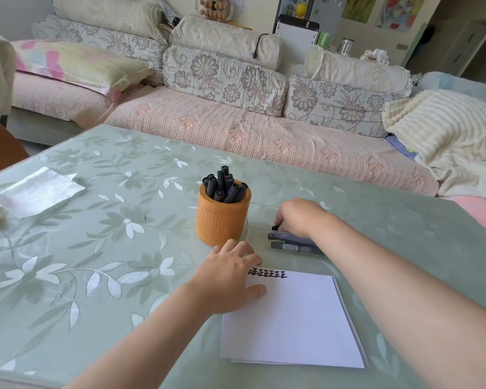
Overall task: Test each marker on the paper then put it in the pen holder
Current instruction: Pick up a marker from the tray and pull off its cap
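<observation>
Right hand (300,217), centre right: fingers curled down on a marker (275,228) whose black end pokes out leftward. We judge it a pinch to lift the next one for testing.

Left hand (230,279), lower centre: fingers spread flat on the upper left corner of the paper (292,318), likely to stop it sliding under a stroke.

Test marks (268,273): a black row along the paper's top edge.

Loose markers (292,245): lying beside the right wrist, within easy reach; we reckon them untested.

Holder (222,220): orange, upright, just left of the right hand, packed with stored markers (225,186).

Counter (96,248): floral green cover.

Tissue (40,192): upper left, well apart.
</observation>
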